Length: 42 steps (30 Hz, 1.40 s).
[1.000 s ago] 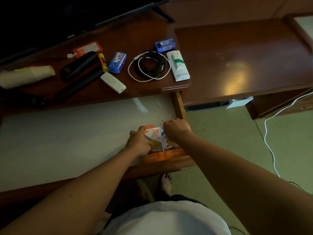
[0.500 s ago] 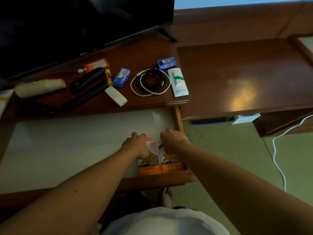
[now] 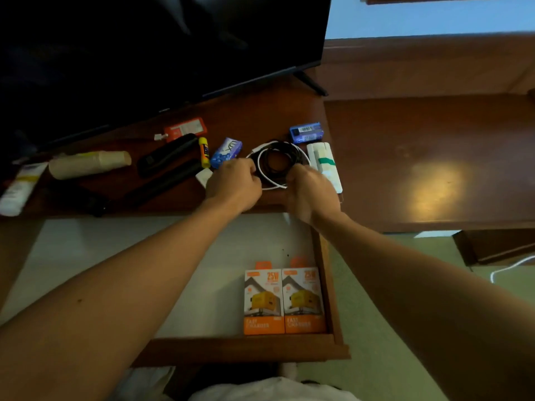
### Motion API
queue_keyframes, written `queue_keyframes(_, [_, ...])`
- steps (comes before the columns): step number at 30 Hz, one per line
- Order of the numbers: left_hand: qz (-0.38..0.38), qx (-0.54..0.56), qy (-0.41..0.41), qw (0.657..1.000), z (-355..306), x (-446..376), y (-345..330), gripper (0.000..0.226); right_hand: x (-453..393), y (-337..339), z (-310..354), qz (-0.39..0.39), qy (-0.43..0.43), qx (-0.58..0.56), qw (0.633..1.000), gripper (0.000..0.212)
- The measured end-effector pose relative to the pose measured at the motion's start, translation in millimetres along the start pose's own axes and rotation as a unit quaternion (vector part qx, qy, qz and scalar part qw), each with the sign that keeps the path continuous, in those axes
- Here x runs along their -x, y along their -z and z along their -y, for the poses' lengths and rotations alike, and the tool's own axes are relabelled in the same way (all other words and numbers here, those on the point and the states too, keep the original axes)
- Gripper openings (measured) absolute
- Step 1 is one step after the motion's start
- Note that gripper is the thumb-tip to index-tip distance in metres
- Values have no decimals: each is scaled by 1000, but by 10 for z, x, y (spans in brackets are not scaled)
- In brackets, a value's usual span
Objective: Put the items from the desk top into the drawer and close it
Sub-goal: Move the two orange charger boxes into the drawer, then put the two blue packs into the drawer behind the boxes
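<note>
— Where are the cables?
— The coiled cables (image 3: 279,163), one white and one black, lie on the worktop (image 3: 260,117) near its front edge, above the right end of the open drawer (image 3: 324,256). The left hand (image 3: 234,185) is curled around the coil's left side and the right hand (image 3: 311,192) grips its near right side; both are closed on it.

— And inside the drawer?
— Two orange charger boxes (image 3: 283,302) lie side by side, touching, in the near right corner on the pale liner.

— What else sits on the worktop?
— Just right of the coil, a white box with a green stripe (image 3: 324,162), partly behind the right hand. Beyond it, a small blue box (image 3: 306,132). Left of the coil, a blue packet (image 3: 227,151), then a yellow glue stick (image 3: 203,151), two black remotes (image 3: 166,154) and an orange pouch (image 3: 185,130) farther back. A small white item (image 3: 204,178) peeks out beside the left hand. Farther left lie a stack of paper cups (image 3: 89,164) on its side and a white tube (image 3: 20,188).

— Behind all that?
— A dark television (image 3: 144,47).
</note>
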<state>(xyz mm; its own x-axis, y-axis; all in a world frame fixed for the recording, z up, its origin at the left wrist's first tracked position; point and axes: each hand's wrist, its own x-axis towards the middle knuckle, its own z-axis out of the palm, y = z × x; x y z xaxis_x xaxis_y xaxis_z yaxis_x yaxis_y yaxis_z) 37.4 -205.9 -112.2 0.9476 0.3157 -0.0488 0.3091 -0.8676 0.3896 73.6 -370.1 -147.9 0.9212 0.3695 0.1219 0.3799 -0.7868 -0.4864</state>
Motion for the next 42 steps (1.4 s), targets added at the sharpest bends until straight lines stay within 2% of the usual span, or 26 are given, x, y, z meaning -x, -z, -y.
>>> queue_keyframes(2, [-16, -19, -2, 1000, 47, -252, 62, 32, -274, 68, -8, -17, -13, -7, 1000, 14])
queue_keyframes(6, [11, -63, 11, 998, 181, -719, 71, 45, -792, 182, -151, -24, -11, 21, 999, 28])
queue_keyframes(9, [53, -103, 47, 992, 260, -970, 45, 55, -1176, 222, -253, 12, -16, 75, 997, 42])
queue_keyframes(12, [93, -136, 43, 985, 265, -1157, 10, 54, -1498, 210, -344, 94, -21, 153, 983, 60])
queue_keyframes(15, [105, -161, 35, 981, 277, -1291, -58, 48, -1712, 198, -419, 163, -4, 209, 964, 52])
queue_keyframes(19, [101, -168, 34, 980, 331, -1383, -89, 49, -1826, 174, -441, 228, 20, 231, 946, 45])
queue_keyframes(25, [104, -173, -3, 979, 329, -1400, -73, 42, -1851, 145, -479, 182, 25, 222, 957, 53])
queue_keyframes(30, [60, -161, -66, 983, 265, -1367, -14, 53, -1736, 168, -483, 122, 27, 214, 969, 65])
queue_keyframes(35, [26, -133, -109, 985, 153, -1131, 45, 60, -1401, 230, -432, 61, 72, 241, 966, 68])
queue_keyframes(39, [22, -101, -128, 986, 80, -764, 17, 65, -922, 301, -365, 58, 83, 235, 967, 64])
queue_keyframes(42, [16, -76, -129, 989, 68, -468, -59, 53, -503, 279, -304, 66, 83, 247, 963, 67])
